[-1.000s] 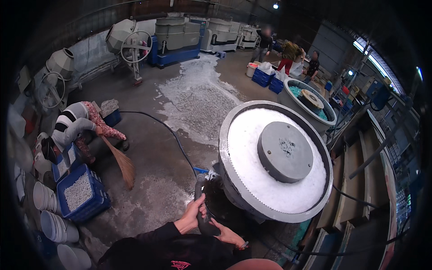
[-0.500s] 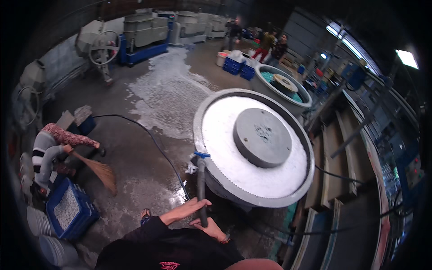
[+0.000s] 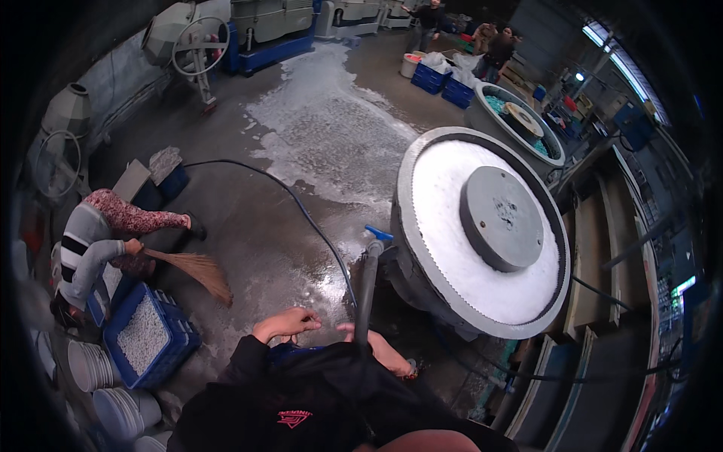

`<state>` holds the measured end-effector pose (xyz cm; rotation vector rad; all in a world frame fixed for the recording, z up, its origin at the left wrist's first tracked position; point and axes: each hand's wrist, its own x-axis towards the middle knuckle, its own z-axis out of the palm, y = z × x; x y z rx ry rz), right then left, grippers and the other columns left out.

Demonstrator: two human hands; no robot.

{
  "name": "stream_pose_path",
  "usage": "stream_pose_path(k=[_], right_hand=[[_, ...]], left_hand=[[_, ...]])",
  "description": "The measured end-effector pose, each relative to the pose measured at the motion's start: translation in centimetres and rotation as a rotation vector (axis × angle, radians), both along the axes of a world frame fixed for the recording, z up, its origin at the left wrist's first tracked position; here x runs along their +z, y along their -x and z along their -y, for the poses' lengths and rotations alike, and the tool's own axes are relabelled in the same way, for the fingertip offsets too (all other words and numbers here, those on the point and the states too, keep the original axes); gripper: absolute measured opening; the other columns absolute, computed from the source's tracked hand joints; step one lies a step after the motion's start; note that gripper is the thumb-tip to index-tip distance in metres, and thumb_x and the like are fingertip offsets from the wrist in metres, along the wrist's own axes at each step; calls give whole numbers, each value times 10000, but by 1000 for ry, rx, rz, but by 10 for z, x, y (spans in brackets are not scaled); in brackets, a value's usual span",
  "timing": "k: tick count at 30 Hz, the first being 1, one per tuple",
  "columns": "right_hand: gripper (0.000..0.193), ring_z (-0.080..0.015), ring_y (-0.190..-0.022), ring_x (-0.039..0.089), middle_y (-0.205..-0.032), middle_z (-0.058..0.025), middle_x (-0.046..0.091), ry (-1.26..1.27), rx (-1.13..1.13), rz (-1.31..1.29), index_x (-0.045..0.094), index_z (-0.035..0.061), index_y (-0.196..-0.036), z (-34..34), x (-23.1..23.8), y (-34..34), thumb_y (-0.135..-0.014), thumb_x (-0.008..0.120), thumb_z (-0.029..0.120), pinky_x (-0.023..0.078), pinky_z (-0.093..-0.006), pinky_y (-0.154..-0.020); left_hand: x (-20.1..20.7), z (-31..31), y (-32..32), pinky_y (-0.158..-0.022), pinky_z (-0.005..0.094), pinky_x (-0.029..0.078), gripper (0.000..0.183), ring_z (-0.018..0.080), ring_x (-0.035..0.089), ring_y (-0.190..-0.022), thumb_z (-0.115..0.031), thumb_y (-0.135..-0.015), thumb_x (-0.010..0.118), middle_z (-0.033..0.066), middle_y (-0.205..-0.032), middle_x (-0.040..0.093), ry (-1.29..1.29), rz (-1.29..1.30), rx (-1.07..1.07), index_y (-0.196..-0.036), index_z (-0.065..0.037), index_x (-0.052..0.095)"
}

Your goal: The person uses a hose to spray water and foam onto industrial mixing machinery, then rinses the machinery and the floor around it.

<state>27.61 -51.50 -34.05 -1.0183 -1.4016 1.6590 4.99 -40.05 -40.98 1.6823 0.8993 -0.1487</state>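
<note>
A grey pipe (image 3: pixel 367 294) runs from beside a big round tub down toward my lap, with a blue lever (image 3: pixel 379 233) at its far end. My right hand (image 3: pixel 387 354) is at the lower part of the pipe, fingers showing on its left side and the palm on its right; the pipe hides part of the grip. Just left of the pipe and apart from it, my left hand (image 3: pixel 288 324) is raised with loosely bent fingers and nothing visible in it. White foam (image 3: pixel 452 218) fills the grey tub (image 3: pixel 404 197) around a raised round hub (image 3: pixel 503 217).
On the left a bent-over person (image 3: pixel 94 241) holds a straw broom (image 3: pixel 197 273) beside a blue crate (image 3: pixel 169 354) of white pellets. White buckets (image 3: pixel 124 413) stand nearby. A dark hose (image 3: pixel 290 196) crosses the wet floor. Farther off are a second tub (image 3: pixel 553 143) and several people.
My left hand has come off the pipe and its fingers have bent. My view has shifted, so the tub and pipe sit farther right. The bent-over person still holds the broom.
</note>
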Motion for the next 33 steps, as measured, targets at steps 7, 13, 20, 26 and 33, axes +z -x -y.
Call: stream_pose_path(k=[7,13,20,26,33], right_hand=[[330,-83,-552,377,-616,-30,399,338,-134,-433,445,-56,-1065,-80,-28,47,-798,465,136,319,-210,-505],[215,-53,-362,292,-452,32,343,507,-371,54,556,12,-792,-134,-29,69,-837,523,219,231,-216,-365],[197,-66,-342,308,-435,22,353,541,-397,135,558,15,-761,-172,-42,82,-821,527,200,234,-227,-352],[204,-84,-329,308,-425,4,360,704,-472,131,557,12,-720,-215,-66,57,-810,526,193,232,-247,-341],[213,-82,-332,363,-434,0,411,666,-522,131,558,-3,-685,-285,-29,43,-780,549,187,270,-222,-336]], left_hand=[[17,-44,121,-780,357,429,338,294,565,-914,-329,-812,537,151,-935,606,-258,-26,249,-999,-50,579],[9,-66,216,-829,441,396,343,344,470,-1040,-336,-774,583,136,-1036,551,-258,-509,293,-997,-76,594],[10,-128,189,-878,626,291,336,450,263,-1181,-334,-758,600,136,-1256,352,-341,-455,549,-1034,-144,582],[4,-202,141,-882,665,257,398,501,176,-1207,-366,-759,597,133,-1314,276,-307,-371,319,-1101,-172,535],[78,-278,63,-972,526,245,590,379,185,-1260,-220,-729,572,34,-1373,254,-556,67,-237,-1273,-202,346]])
